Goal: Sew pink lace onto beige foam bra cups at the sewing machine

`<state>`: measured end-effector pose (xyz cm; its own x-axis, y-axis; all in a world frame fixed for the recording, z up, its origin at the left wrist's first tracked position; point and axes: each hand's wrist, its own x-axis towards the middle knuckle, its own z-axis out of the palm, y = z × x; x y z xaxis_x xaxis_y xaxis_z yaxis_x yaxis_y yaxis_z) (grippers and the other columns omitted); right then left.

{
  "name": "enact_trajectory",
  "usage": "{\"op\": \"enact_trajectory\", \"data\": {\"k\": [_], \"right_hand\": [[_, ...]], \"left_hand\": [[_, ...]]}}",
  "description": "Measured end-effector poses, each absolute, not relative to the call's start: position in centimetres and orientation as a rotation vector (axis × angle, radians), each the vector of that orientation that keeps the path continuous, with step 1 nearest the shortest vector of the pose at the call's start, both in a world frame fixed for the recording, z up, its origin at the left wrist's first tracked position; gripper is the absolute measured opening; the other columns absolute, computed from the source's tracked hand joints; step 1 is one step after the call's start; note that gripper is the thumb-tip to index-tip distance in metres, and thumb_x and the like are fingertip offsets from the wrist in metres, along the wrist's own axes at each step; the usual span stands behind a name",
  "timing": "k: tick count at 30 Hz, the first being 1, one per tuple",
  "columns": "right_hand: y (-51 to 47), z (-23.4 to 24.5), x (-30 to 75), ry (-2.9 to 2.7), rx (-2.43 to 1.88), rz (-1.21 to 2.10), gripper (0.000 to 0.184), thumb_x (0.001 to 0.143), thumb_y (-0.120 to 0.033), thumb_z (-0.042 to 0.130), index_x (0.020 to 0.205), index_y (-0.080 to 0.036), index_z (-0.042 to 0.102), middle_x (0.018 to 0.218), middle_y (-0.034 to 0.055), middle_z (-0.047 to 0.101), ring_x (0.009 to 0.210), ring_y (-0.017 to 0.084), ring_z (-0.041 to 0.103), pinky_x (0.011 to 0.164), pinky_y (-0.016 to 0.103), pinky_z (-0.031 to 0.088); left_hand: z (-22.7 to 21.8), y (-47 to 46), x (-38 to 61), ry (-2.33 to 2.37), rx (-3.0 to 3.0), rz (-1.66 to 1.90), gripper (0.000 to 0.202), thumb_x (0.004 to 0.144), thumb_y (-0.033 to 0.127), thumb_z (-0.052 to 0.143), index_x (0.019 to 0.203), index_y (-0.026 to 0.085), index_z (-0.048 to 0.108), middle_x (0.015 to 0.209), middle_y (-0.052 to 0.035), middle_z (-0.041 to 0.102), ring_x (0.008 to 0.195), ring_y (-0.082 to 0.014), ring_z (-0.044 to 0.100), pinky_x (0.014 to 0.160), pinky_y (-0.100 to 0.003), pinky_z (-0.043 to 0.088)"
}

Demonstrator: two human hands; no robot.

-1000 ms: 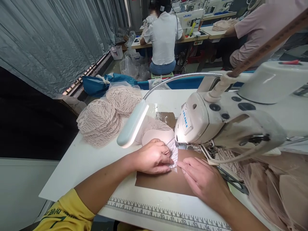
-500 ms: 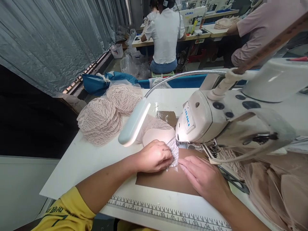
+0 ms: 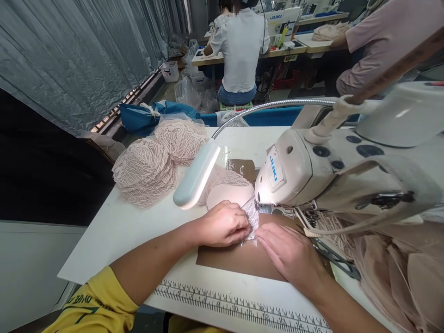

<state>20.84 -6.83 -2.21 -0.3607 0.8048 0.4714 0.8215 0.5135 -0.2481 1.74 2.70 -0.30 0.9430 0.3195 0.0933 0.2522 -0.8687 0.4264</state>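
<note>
A pale pink bra cup (image 3: pixel 229 194) with a strip of white-pink lace (image 3: pixel 252 218) lies at the needle end of the white sewing machine (image 3: pixel 284 171). My left hand (image 3: pixel 227 225) is closed, its curled fingers holding the lace down from the left. From the right, the fingertips of my right hand (image 3: pixel 289 252) are pressed together at the lower edge of the same lace, close to the left fingers. Under both hands is a brown sheet (image 3: pixel 232 263) on the table. The machine's head partly hides the cup's right side.
Stacked lace cups (image 3: pixel 145 173) sit at the left rear. A lamp (image 3: pixel 196 175) on a bendy metal neck hangs over the table. Scissors-like black metal tool (image 3: pixel 338 260) and beige mesh fabric (image 3: pixel 388 273) lie right. A ruler tape (image 3: pixel 239 307) runs along the front edge. Two co-workers sit beyond.
My right fingertips have moved slightly left and up, onto the lace's lower edge. My left hand stays nearly in place on the lace. The whole view has shifted a little.
</note>
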Motion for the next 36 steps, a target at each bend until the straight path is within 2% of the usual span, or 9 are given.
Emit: {"op": "enact_trajectory", "data": {"k": [11,15,17,20,22,36], "right_hand": [[-7.8,-2.4,21.5,-2.318,-1.311,-0.017,0.028,0.091,-0.011,0.041,0.096,-0.015,0.068,0.077,0.0051,0.065,0.069,0.016,0.057,0.065,0.027,0.038],[-8.2,-2.3,21.7,-2.345,-1.323,0.021,0.031,0.088,-0.009,0.040,0.101,-0.014,0.067,0.078,0.0049,0.063,0.068,0.017,0.052,0.063,0.029,0.035],[-8.2,-2.2,21.7,-2.348,-1.313,0.032,0.031,0.087,-0.008,0.041,0.103,-0.015,0.067,0.078,0.0047,0.062,0.069,0.017,0.051,0.063,0.028,0.034],[-8.2,-2.2,21.7,-2.345,-1.292,0.053,0.032,0.086,-0.006,0.041,0.103,-0.015,0.066,0.079,0.0051,0.062,0.069,0.017,0.050,0.063,0.028,0.034],[-8.2,-2.2,21.8,-2.336,-1.285,0.064,0.031,0.087,-0.006,0.041,0.103,-0.015,0.066,0.079,0.0050,0.061,0.067,0.017,0.048,0.063,0.028,0.034],[-8.1,-2.2,21.3,-2.306,-1.336,-0.011,0.030,0.087,-0.005,0.039,0.095,-0.016,0.066,0.075,0.0040,0.060,0.067,0.017,0.049,0.064,0.029,0.035]], "left_hand": [[-0.5,3.0,1.5,0.357,2.681,0.228,0.017,0.092,0.030,0.050,0.088,0.018,0.062,0.086,-0.0032,0.066,0.083,-0.0175,0.056,0.079,-0.030,0.039],[-0.3,2.9,1.4,0.395,2.743,0.235,0.022,0.094,0.032,0.047,0.091,0.017,0.063,0.091,-0.0068,0.064,0.082,-0.0181,0.056,0.074,-0.030,0.042],[-0.3,2.8,1.4,0.408,2.770,0.256,0.026,0.095,0.033,0.044,0.095,0.016,0.064,0.100,-0.0093,0.064,0.086,-0.0190,0.056,0.075,-0.030,0.043],[-0.5,2.8,1.5,0.391,2.813,0.295,0.032,0.097,0.032,0.041,0.115,0.014,0.060,0.123,-0.0114,0.060,0.096,-0.0206,0.055,0.082,-0.031,0.045],[-0.6,2.7,1.6,0.400,2.856,0.290,0.036,0.097,0.032,0.041,0.124,0.013,0.056,0.130,-0.0120,0.057,0.098,-0.0212,0.054,0.083,-0.033,0.046],[-0.4,2.5,2.0,0.465,2.912,0.293,0.039,0.095,0.030,0.040,0.123,0.010,0.058,0.129,-0.0112,0.058,0.096,-0.0230,0.054,0.082,-0.033,0.046]]}}
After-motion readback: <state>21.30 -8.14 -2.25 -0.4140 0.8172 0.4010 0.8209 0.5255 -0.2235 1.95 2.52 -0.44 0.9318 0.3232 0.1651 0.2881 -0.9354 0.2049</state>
